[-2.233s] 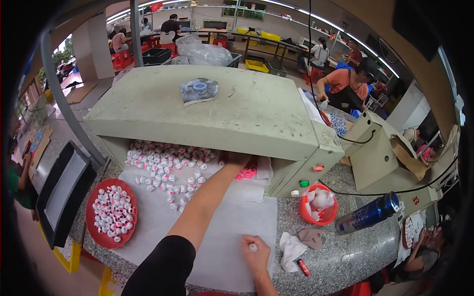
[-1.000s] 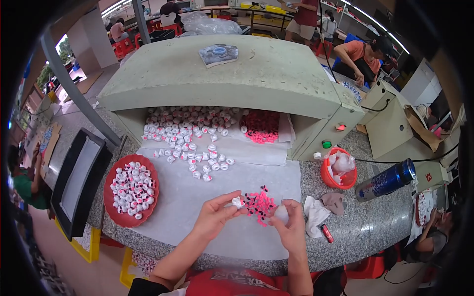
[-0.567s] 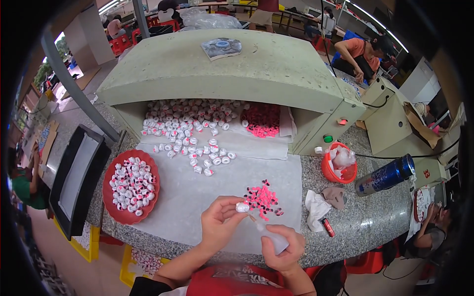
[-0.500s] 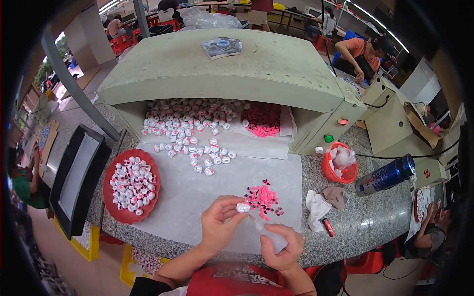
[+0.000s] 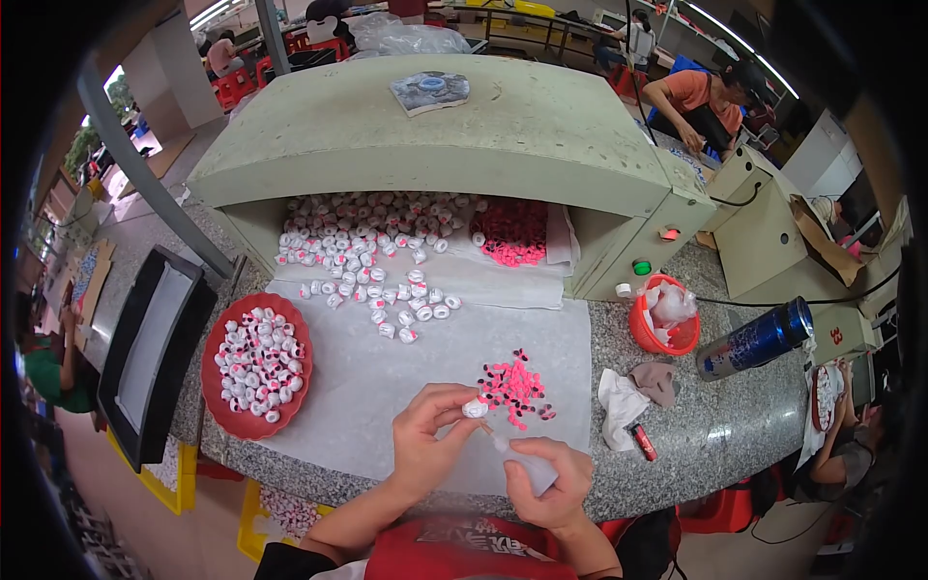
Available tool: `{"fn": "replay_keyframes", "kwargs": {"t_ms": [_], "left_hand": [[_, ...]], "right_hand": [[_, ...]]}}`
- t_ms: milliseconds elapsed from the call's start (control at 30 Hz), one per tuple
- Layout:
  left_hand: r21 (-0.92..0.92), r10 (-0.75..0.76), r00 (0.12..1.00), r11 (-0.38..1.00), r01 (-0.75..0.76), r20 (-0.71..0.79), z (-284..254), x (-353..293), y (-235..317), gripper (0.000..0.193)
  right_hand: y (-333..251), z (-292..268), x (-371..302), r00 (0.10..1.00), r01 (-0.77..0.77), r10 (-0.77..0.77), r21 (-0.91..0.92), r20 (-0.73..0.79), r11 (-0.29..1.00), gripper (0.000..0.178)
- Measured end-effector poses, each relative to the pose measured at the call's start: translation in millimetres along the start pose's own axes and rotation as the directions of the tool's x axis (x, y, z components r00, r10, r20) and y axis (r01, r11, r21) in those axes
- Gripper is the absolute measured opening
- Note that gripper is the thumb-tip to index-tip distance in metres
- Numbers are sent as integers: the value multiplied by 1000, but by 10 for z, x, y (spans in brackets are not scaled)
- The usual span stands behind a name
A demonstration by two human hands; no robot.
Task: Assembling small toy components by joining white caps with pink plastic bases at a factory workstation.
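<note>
Small white bead-like piece (image 5: 475, 409) pinched in the left hand (image 5: 432, 441); right hand (image 5: 548, 480) grips a translucent squeeze bottle (image 5: 525, 464) near the granite counter's (image 5: 715, 435) front edge.

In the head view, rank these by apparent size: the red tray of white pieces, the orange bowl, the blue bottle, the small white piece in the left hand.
1. Red tray.
2. Blue bottle and orange bowl: too alike to rank.
3. White piece, pinched by the left hand.
</note>
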State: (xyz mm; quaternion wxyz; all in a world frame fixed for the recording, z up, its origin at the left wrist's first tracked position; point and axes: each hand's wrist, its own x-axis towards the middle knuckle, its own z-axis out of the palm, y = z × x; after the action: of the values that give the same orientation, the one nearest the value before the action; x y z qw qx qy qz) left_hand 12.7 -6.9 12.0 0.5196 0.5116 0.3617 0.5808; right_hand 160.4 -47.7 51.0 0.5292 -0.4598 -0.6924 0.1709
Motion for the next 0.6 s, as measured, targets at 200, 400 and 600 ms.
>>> {"fn": "replay_keyframes", "kwargs": {"t_ms": [200, 400, 600], "left_hand": [[6, 1, 1000, 1000, -1, 7, -5, -6, 6, 30], [-178, -172, 985, 969, 173, 26, -9, 10, 56, 30], [-264, -276, 957, 920, 289, 87, -62, 17, 38, 30]], "right_hand": [[-20, -71, 12, 999, -18, 18, -12, 33, 1000, 23], [4, -76, -12, 999, -43, 43, -7, 7, 999, 23], [3, -74, 0, 1000, -25, 25, -5, -1, 1000, 23]]}}
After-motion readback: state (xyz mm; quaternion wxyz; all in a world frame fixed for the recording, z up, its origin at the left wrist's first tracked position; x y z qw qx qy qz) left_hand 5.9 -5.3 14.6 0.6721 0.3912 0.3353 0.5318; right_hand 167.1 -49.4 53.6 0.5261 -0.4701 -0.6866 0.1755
